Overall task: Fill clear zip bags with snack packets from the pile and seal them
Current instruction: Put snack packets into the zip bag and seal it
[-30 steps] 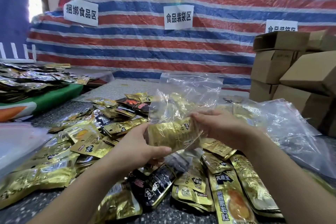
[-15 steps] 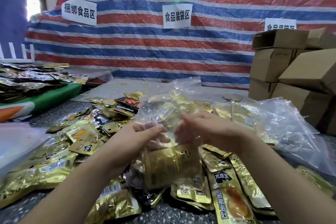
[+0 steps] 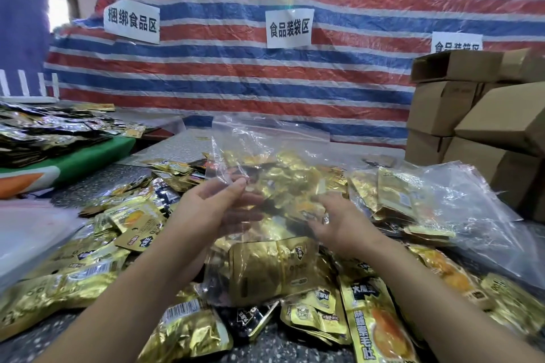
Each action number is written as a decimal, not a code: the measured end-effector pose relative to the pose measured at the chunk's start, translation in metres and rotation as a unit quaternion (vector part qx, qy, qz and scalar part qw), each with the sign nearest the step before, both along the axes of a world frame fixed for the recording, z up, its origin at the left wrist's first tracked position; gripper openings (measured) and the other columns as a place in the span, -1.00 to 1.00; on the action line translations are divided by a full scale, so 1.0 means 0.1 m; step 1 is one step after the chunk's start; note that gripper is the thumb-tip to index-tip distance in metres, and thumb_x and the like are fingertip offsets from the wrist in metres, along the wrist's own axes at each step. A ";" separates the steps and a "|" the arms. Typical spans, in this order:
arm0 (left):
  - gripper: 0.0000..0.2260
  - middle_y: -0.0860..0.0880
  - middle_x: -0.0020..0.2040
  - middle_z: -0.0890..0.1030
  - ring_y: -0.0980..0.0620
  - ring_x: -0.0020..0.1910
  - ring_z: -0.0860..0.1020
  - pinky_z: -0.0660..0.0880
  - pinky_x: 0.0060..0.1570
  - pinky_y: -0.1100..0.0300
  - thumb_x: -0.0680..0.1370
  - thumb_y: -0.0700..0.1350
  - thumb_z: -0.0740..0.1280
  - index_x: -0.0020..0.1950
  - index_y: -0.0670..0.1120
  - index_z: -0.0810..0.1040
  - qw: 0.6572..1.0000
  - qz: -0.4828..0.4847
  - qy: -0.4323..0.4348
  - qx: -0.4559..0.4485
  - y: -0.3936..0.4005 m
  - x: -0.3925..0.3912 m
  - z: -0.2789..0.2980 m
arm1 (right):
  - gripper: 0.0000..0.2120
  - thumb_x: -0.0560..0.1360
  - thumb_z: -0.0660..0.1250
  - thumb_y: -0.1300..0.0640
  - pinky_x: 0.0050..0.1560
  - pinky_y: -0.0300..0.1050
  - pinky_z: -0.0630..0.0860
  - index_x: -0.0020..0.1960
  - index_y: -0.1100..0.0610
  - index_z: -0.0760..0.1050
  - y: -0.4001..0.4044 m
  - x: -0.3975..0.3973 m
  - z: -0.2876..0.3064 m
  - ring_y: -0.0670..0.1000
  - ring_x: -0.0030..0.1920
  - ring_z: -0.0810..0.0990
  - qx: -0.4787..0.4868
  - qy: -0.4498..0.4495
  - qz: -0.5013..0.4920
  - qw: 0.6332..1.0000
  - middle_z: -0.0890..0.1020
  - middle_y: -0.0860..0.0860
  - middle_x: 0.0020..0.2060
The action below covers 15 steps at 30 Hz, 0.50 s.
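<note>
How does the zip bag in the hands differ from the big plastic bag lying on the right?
The zip bag is held up by the left hand with gold packets low inside; the big plastic bag lies slumped on the table, untouched. The zip bag looks smaller. Both are clear, crinkled plastic with gold packets showing through.

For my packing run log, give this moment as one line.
stage: bag loaded, unsealed | left hand: pinches clear zip bag | right hand: on bag | gold packets: inside
</note>
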<state>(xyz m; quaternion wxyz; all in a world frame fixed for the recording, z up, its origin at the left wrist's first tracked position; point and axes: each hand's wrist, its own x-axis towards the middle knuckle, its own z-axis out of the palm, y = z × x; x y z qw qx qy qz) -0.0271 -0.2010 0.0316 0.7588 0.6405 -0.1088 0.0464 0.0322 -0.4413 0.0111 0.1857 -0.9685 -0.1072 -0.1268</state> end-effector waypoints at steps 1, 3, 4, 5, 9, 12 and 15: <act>-0.75 -0.12 -0.09 0.73 -0.12 -0.16 0.71 0.61 -0.22 0.09 0.42 0.02 0.35 -0.03 -0.12 0.62 1.000 0.007 0.000 -0.005 0.00 0.00 0.01 | -0.40 0.56 0.36 -0.02 0.40 -0.07 0.30 0.53 0.06 0.26 0.02 0.01 -0.03 0.04 0.41 0.37 -0.014 0.014 0.007 1.000 0.37 0.00 0.46; -0.81 -0.13 -0.08 0.72 -0.13 -0.14 0.71 0.60 -0.10 0.00 0.48 0.00 0.34 -0.10 -0.05 0.69 1.000 0.017 -0.006 -0.012 0.00 0.00 0.02 | -0.29 0.53 0.37 0.00 0.44 -0.05 0.30 0.58 0.04 0.14 0.05 0.06 -0.07 0.06 0.47 0.30 -0.039 0.045 0.019 0.998 0.29 0.02 0.51; -0.80 -0.14 -0.07 0.72 -0.14 -0.12 0.71 0.58 -0.06 -0.04 0.51 0.01 0.32 -0.13 -0.02 0.71 1.000 0.021 -0.010 -0.011 0.00 0.00 0.02 | -0.27 0.52 0.38 0.03 0.44 -0.03 0.32 0.59 0.03 0.11 0.06 0.10 -0.08 0.07 0.47 0.30 -0.059 0.060 0.019 0.996 0.29 0.02 0.52; -0.78 -0.15 -0.07 0.72 -0.13 -0.12 0.71 0.58 -0.05 -0.05 0.52 0.03 0.30 -0.15 0.01 0.72 1.000 0.023 -0.011 -0.012 0.00 -0.01 0.02 | -0.25 0.51 0.37 0.05 0.44 -0.01 0.34 0.60 0.02 0.09 0.08 0.13 -0.09 0.08 0.47 0.31 -0.083 0.069 0.013 0.994 0.28 0.02 0.52; -0.74 -0.18 -0.09 0.72 -0.14 -0.15 0.71 0.62 -0.12 0.01 0.48 0.06 0.29 -0.16 -0.06 0.70 0.999 0.034 -0.007 -0.023 0.02 -0.01 0.02 | -0.26 0.51 0.31 0.05 0.51 0.13 0.20 0.60 0.02 0.07 0.14 0.20 -0.12 0.10 0.48 0.32 -0.164 0.069 -0.009 0.984 0.31 0.02 0.52; -0.75 -0.15 -0.12 0.72 -0.08 -0.21 0.70 0.59 -0.30 0.19 0.54 0.02 0.29 -0.12 -0.10 0.68 0.999 0.045 -0.015 -0.009 0.02 0.00 0.01 | -0.31 0.51 0.30 0.06 0.52 0.16 0.11 0.58 -0.03 0.13 0.09 0.17 -0.11 0.07 0.46 0.35 -0.141 0.058 -0.006 0.988 0.40 -0.02 0.46; -0.71 -0.09 -0.17 0.72 -0.05 -0.29 0.69 0.54 -0.36 0.27 0.43 0.09 0.34 -0.03 -0.10 0.64 0.998 0.062 -0.022 0.009 0.02 -0.01 0.02 | -0.46 0.50 0.30 -0.03 0.32 0.04 0.41 0.46 -0.06 0.32 0.05 0.08 -0.07 0.05 0.20 0.56 -0.100 0.049 0.022 0.994 0.60 -0.05 0.20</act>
